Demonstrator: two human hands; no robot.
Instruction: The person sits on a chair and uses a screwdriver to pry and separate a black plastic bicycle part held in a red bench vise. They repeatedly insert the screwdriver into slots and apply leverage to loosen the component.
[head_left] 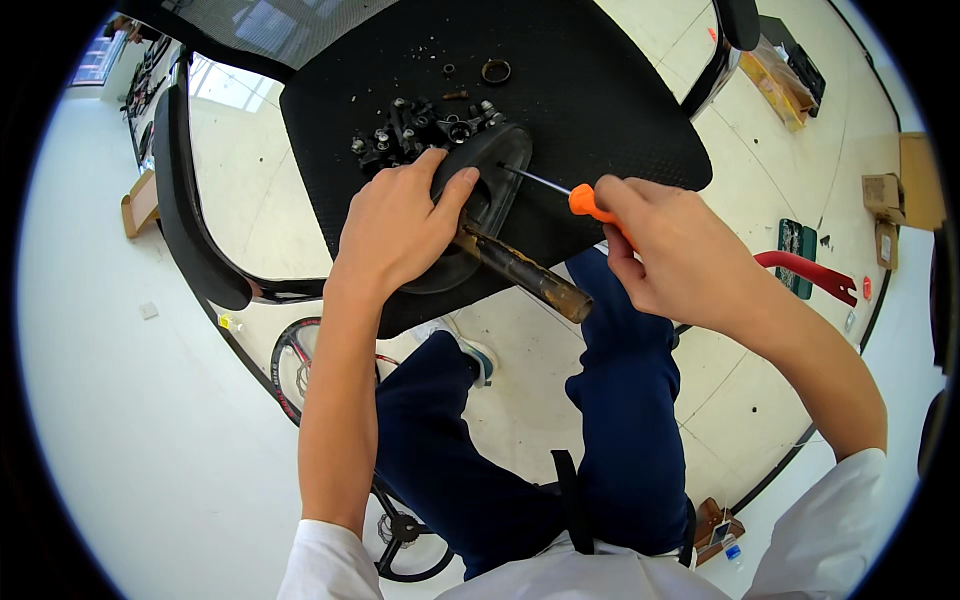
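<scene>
My left hand (405, 215) grips a black oval part (505, 150) on the seat of a black chair (620, 120); a grimy metal tube (530, 275) sticks out from it toward me. My right hand (650, 235) is closed around an orange-handled screwdriver (585, 200), its thin shaft reaching to the oval part's face. Behind my left hand lie several small black metal parts (400, 130), and farther back a dark ring (495, 71) and small loose pieces.
The chair's armrests (185, 210) flank the seat. On the tiled floor are a red pry bar (815, 270), a green case (795, 240), cardboard boxes (882, 195), a yellow package (770, 85) and bike wheels (290, 370). My legs (620, 370) are below the chair's front edge.
</scene>
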